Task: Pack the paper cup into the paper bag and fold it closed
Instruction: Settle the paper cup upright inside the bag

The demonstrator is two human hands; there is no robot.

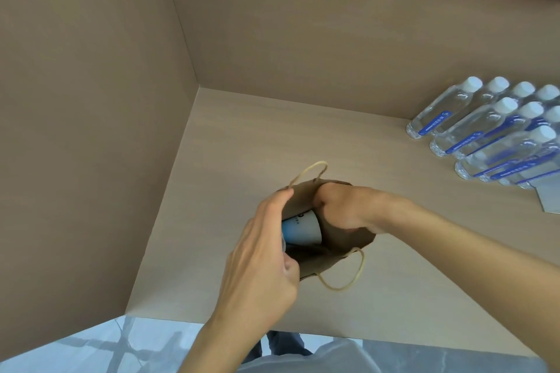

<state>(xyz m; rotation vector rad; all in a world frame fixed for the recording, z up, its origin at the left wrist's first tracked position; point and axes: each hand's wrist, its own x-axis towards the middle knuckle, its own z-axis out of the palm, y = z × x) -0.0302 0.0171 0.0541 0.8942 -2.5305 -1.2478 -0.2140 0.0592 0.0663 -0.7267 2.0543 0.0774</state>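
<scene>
wood-grain counter (272,136): paper bag (345,247), water bottles (491,133)

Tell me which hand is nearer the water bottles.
Right. The right hand reaches into the paper bag on the side towards the water bottles; the left hand holds the bag's opposite edge, farther away.

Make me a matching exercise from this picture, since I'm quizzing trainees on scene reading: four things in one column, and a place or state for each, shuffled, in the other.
Things:
1. paper cup
2. paper bag
3. water bottles
4. left hand

Places or states:
A. grouped at the far right of the counter
B. gripping the bag's left rim
C. inside the bag, white and blue
D. standing open, handles splayed outward

Pairs: 1-C, 2-D, 3-A, 4-B
</scene>
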